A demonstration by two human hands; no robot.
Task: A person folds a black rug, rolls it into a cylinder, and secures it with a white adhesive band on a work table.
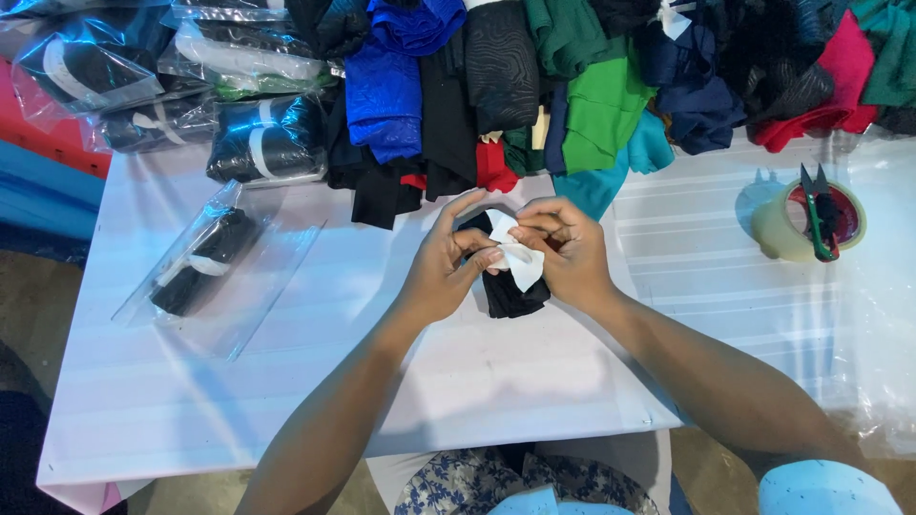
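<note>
- A white paper label (520,259) sits at the middle of the tabletop (286,381), wrapped across a black folded cloth (510,294) and pinched between the left hand (444,272) and the right hand (563,250).
- A clear, flat plastic packet (215,272) lies to the left, with a dark roll and white band inside.
- More clear packets (181,86) are stacked at the top left, each holding dark cloth with a white band, possibly a label.

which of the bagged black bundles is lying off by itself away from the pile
The clear bag with a black bundle left of the hands; the other bagged bundles crowd the table's far-left corner.
</note>
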